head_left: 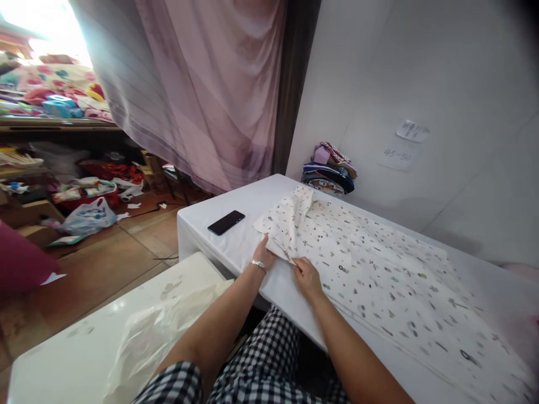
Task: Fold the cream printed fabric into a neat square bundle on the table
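Observation:
A long piece of white printed fabric (357, 264) lies spread along the table, its left end bunched and partly folded over. With a bracelet on its wrist, my left hand (263, 253) grips the folded edge at the near left corner; its fingers are partly hidden under the cloth. Just to the right, my right hand (307, 276) pinches the same near edge between thumb and fingers. A short stretch of edge runs between the two hands. Left of the fabric lies a black phone (226, 222), screen up, apart from both hands.
The white-covered table (197, 216) meets a wall on its far side, where folded clothes (328, 169) are stacked. A lower white surface (76, 336) with a clear plastic bag (147, 336) stands at front left. Beyond hang a pink curtain (219, 84) and floor clutter, including a plastic bag (90, 216).

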### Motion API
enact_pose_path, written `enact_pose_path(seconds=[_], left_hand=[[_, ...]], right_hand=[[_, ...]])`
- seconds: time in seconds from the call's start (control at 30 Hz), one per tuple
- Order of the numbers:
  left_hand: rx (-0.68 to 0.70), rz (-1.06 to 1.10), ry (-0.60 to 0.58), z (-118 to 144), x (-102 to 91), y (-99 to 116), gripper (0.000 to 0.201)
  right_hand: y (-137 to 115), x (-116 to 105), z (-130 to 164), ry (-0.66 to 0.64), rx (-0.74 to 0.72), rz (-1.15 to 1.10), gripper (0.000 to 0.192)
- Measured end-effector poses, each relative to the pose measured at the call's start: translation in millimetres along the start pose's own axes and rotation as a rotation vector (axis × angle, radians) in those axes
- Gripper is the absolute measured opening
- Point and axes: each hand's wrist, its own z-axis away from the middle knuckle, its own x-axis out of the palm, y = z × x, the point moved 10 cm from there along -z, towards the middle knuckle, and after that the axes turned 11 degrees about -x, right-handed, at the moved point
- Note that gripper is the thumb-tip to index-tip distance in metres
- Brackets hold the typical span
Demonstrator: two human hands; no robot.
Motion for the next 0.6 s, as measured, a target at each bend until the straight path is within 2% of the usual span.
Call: enact_pose_path(seconds=[0.07,0.23,0.33,0.37,0.43,0.47,0.53,0.6], left_hand=[[0.055,-0.033,0.05,-13.1,2.0,24.8,0.036],[0.256,-0.289,0.317,-28.4,-9.4,86.7,0.027],[0.378,-0.321,0.373,-22.0,-12.8,104.8,0.032],[0.446,-0.389,0.373,-16.8,-9.5,108.0,0.031],[0.607,-0.707,0.299,-5.5,12.5,103.8,0.025],[0.687,-0.952,0.219,-0.6,30.5,92.0,0.021],[0.771,-1.432,-0.002,4.7,60.9,48.1,0.017],[0.815,-1.71,-0.184,9.1,72.8,8.5,0.017]], right_hand=[[0.1,0.5,1.0,-0.005,0.0,-0.016,0.032],[-4.9,-1.0,2.2,0.002,-0.024,-0.044,0.033],[-8.9,-0.3,1.7,-0.009,-0.035,-0.042,0.033],[-10.2,1.1,1.4,-0.026,-0.04,-0.035,0.033],[-12.0,3.8,0.8,-0.06,-0.045,-0.032,0.031],[-12.6,4.8,0.6,-0.072,-0.046,-0.046,0.03],[-11.2,5.1,0.6,-0.073,-0.03,-0.114,0.025],[-4.7,3.6,1.5,-0.043,0.029,-0.223,0.021]])
